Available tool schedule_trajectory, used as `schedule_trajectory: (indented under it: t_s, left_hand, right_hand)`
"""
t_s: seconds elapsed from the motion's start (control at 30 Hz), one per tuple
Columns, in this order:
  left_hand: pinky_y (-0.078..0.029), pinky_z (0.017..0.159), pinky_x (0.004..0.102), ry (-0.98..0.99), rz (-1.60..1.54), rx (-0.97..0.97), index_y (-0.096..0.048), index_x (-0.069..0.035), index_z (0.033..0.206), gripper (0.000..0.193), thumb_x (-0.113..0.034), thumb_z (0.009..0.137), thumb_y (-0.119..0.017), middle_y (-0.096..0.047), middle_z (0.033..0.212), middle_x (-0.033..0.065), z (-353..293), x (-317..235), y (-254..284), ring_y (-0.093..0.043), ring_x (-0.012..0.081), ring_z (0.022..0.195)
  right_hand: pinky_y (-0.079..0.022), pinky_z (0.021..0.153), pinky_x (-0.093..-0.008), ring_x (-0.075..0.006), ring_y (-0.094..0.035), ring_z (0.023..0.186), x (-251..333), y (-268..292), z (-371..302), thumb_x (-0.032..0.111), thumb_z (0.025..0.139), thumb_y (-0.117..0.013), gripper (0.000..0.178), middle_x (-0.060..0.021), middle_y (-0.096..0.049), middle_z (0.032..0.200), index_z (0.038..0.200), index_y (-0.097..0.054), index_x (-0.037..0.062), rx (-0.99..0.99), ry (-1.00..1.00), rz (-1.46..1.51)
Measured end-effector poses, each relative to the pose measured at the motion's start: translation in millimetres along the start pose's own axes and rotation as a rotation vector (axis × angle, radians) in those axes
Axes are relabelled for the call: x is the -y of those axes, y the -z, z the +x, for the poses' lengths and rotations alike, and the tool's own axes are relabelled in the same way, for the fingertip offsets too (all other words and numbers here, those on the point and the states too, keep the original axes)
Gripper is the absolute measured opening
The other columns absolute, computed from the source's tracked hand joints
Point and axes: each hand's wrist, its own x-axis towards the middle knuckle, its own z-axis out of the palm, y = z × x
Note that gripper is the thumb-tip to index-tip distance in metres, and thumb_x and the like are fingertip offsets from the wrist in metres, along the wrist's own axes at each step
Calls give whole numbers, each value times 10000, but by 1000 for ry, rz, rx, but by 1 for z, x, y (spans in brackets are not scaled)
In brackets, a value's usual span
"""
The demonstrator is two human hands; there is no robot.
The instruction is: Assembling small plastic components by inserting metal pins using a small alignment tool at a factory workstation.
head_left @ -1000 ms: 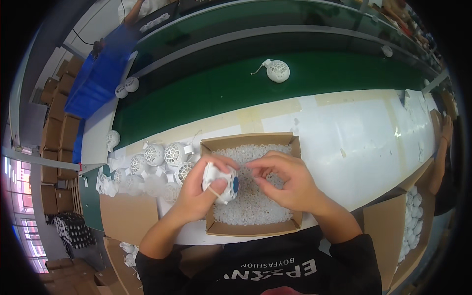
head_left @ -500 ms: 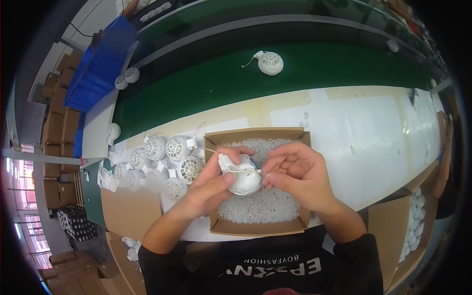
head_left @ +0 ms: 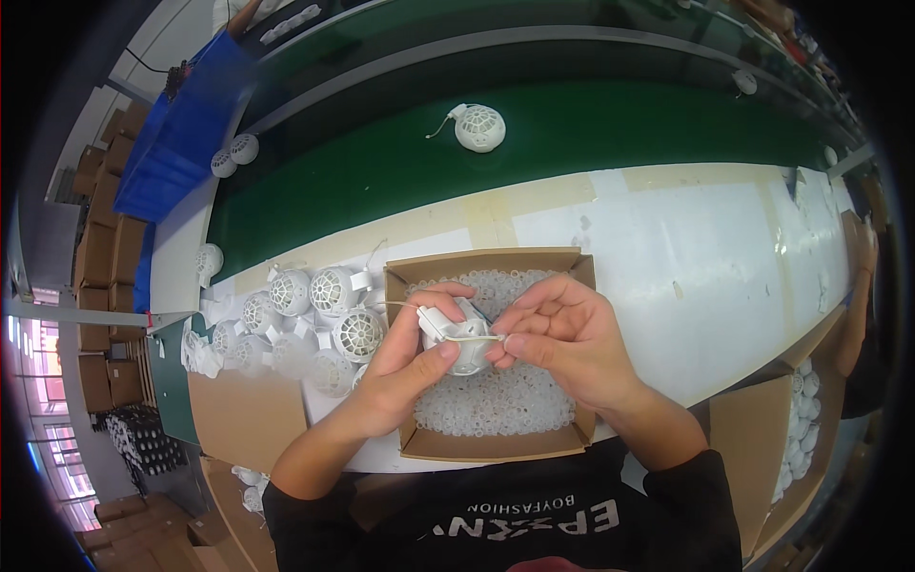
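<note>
Over an open cardboard box (head_left: 583, 276) I hold a white ball-shaped device (head_left: 471, 358) with a flat block on its side. My left hand (head_left: 396, 381) is closed round it, thumb on the near side and fingers behind. A thin white cord (head_left: 474, 338) runs across the device towards my right hand (head_left: 577, 343). The thumb and index finger of that hand pinch the cord's end, while the other fingers curl. Beneath both hands, the box is filled with many small clear plastic rings (head_left: 496, 408).
Several white grille-fronted balls (head_left: 359, 336) with cords crowd the table left of the box. Beyond the white tabletop (head_left: 686, 248) runs a green conveyor belt (head_left: 362, 162) carrying another ball (head_left: 479, 129). At right stands a carton (head_left: 748, 458) of white balls. Blue bin (head_left: 176, 143) at far left.
My right thumb and finger have closed on the cord's end, and the cord now lies straight across the device. The ball on the belt has moved left. The whole view has shifted slightly.
</note>
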Motion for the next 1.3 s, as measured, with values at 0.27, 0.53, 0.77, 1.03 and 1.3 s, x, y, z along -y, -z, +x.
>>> schedule_trajectory:
  t_s: [0.27, 0.53, 0.77, 1.03, 1.3]
  left_hand:
    - [-380, 1060, 348, -119, 418, -16, -524, -54, 1312, 341, -231, 1022, -559, -389, 1415, 134, 1, -3, -1, -450, 235, 1271]
    - [-437, 1011, 335, -222, 579, -22, -605, -1, 1334, 396, -210, 998, -609, -518, 1259, 128, 5, -4, -10, -539, 244, 1179]
    - [-459, 965, 320, -203, 569, -10, -594, 11, 1360, 413, -165, 986, -615, -552, 1211, 126, 3, -8, -12, -576, 229, 1113]
    - [-465, 929, 305, -197, 536, -7, -601, 29, 1343, 381, -131, 997, -590, -588, 1170, 127, 0, -9, -16, -574, 193, 1101]
    - [-465, 908, 297, 58, 196, 59, -603, 48, 1329, 364, -114, 1004, -591, -585, 1141, 113, -4, -12, -17, -559, 169, 1088]
  right_hand:
    - [-586, 884, -352, -239, -705, 999, -1, 0, -3, -107, 910, -636, 246, -179, -686, 1071, 1129, -552, -33, 7, 133, -132]
    - [-559, 899, -375, -253, -683, 1007, -8, -4, -8, -166, 860, -661, 270, -201, -692, 1038, 1080, -563, -43, 23, 431, -360]
    - [-563, 871, -362, -260, -689, 979, -7, -4, -9, -178, 845, -671, 273, -208, -689, 1013, 1067, -572, -52, 48, 500, -397]
    - [-575, 808, -346, -263, -698, 900, -2, -4, -7, -181, 818, -688, 260, -210, -707, 969, 1032, -621, -51, 21, 526, -477]
    - [-560, 579, -329, -266, -681, 700, 3, -6, 2, -188, 687, -727, 342, -156, -707, 802, 979, -694, -12, 172, 1057, -943]
